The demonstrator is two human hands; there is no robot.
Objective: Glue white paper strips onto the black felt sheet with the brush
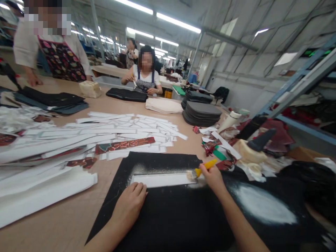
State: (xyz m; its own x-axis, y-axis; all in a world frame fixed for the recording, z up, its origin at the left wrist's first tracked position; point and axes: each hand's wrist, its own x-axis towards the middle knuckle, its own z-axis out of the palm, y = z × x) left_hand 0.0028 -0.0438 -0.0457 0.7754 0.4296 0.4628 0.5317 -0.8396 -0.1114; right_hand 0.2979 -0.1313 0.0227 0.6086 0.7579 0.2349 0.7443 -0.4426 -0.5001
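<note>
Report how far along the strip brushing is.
Seemingly done: many white strips lie spread across the table. In hand: the left hand steadies one strip on the black mat while the right hand works a yellow-handled brush at its end. Left: unclear; a white pile sits nearby.

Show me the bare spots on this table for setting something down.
Bare tabletop between the white sheet and black mat; more between the white strips and black bag. Scraps crowd the right.
</note>
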